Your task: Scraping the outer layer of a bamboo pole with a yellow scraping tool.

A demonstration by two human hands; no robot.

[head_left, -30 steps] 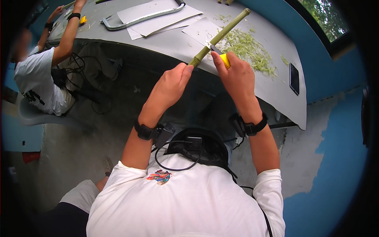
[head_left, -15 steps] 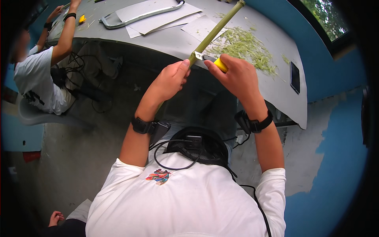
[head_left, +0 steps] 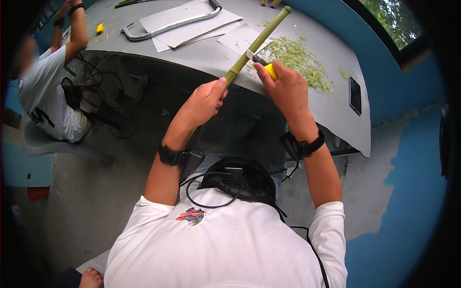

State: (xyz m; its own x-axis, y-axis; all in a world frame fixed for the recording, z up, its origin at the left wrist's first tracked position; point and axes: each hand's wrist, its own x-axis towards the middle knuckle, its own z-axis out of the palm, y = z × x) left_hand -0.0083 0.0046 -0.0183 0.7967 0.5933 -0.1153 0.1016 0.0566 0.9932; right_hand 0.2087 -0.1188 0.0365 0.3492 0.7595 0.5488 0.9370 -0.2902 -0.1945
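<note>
My left hand (head_left: 203, 103) is closed round a green bamboo pole (head_left: 266, 32), just below a node. The pole slants up and away to the right, its far part over the table. In my right hand (head_left: 287, 91) is a knife (head_left: 271, 72) with a yellow and black handle, gripped with the thumb along it. Its short bright blade rests against the pole, a little beyond the node. Thin green bamboo shavings (head_left: 300, 60) lie in a loose pile to the right of the pole.
A hacksaw (head_left: 175, 24) lies on white paper sheets (head_left: 189, 36) on the grey table (head_left: 197, 60). A phone (head_left: 355, 95) is near the right edge. A yellow object (head_left: 100, 28) sits by a seated person (head_left: 57, 91) at left. Another person's hand (head_left: 91, 278) shows at the lower left.
The knife and my right hand have moved up along the pole, away from my left hand. My left hand keeps its hold. At lower left, the other person's hand has shifted right.
</note>
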